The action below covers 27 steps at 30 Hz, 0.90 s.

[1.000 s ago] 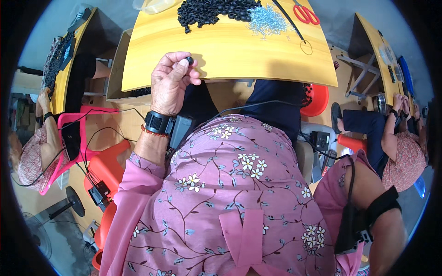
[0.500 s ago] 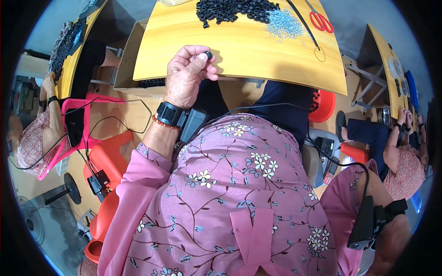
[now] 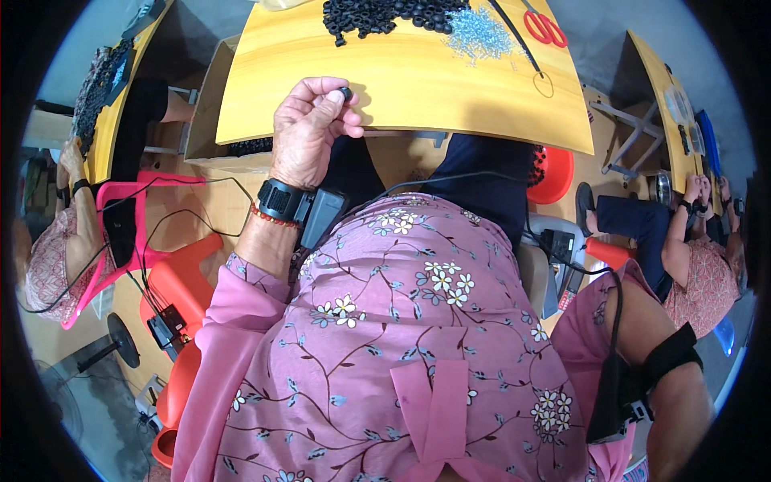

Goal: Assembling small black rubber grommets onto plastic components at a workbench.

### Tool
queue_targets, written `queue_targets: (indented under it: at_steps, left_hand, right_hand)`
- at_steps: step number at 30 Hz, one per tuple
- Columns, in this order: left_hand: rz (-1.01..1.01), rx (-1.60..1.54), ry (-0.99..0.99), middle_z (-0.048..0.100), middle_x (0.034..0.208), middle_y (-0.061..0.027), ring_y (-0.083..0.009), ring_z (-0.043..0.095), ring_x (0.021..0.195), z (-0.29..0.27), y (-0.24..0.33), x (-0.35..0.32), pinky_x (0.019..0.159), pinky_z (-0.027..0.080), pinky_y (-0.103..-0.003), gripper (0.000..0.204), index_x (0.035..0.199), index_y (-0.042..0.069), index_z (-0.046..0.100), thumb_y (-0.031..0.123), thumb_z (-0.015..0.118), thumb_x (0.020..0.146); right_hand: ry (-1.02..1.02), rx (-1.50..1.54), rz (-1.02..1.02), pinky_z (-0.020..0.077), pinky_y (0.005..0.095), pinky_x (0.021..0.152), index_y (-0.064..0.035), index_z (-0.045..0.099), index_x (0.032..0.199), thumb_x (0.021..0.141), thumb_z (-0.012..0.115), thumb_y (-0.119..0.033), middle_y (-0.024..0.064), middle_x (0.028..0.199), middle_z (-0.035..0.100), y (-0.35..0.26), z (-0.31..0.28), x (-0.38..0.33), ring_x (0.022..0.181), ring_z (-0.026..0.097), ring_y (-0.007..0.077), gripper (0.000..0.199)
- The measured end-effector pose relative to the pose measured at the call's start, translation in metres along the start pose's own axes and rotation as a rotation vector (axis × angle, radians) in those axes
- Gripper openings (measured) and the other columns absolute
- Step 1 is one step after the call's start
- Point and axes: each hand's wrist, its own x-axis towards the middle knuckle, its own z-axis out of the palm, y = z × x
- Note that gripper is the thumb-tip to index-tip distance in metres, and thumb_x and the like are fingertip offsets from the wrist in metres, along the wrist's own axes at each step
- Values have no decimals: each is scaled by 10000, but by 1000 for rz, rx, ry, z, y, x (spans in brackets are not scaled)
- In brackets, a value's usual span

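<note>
My left hand [image 3: 309, 124] is above the front edge of the yellow table [image 3: 385, 100], its thumb and forefinger pinching a small round black part [image 3: 345, 94]. A pile of small black parts [image 3: 377, 18] lies at the far side of the table. Touching its right end is a heap of tiny clear bluish pieces [image 3: 482, 36]. My right arm hangs at my right side with a black strap round it. Below that strap, part of my right hand [image 3: 681, 414] shows, its fingers hidden from view.
Red-handled scissors [image 3: 546, 29] and a thin black rod with a wire loop [image 3: 526, 52] lie at the table's far right. A cardboard box [image 3: 210, 120] stands left of the table, a red basin [image 3: 552, 173] under its right side. People work at tables on both sides.
The whole view has shifted slightly, so the table and my body sit a little farther left. My left hand keeps its pinch on the black part. My right arm still hangs down.
</note>
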Motion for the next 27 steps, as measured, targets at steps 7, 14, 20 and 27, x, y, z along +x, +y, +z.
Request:
queue_targets:
  at_steps: [7, 14, 20, 27]
  left_hand:
    - [-9, -18, 8, 677, 990, -136, -158, 669, 755, -1, 0, 0, 676, 600, -302, 175, 1146, -5, 580, 55, 570, 982]
    - [2, -12, 28, 675, 986, -131, -159, 670, 753, 3, 0, -1, 670, 597, -304, 159, 1127, -6, 588, 63, 570, 984]
    - [-4, -6, 22, 677, 978, -129, -158, 671, 746, 7, 2, -2, 667, 597, -296, 153, 1121, -5, 590, 66, 568, 987]
    - [4, -12, 22, 676, 979, -130, -158, 669, 758, 2, -1, -1, 671, 597, -291, 158, 1116, -6, 591, 63, 588, 974]
  right_hand:
    - [12, -37, 37, 400, 263, 435, -98, 551, 687, 836, 588, 46, 31, 595, 577, 13, -5, -4, 496, 570, 126, 211]
    - [6, -35, 48, 400, 261, 435, -100, 549, 678, 838, 588, 43, 28, 595, 577, 27, -5, -4, 494, 568, 123, 218]
    - [-25, -13, 23, 400, 260, 436, -102, 547, 670, 839, 588, 40, 25, 595, 577, 21, -3, 4, 492, 566, 121, 225]
    - [-47, 2, -9, 400, 258, 437, -104, 544, 661, 841, 588, 37, 22, 595, 577, 11, 3, 13, 490, 564, 118, 232]
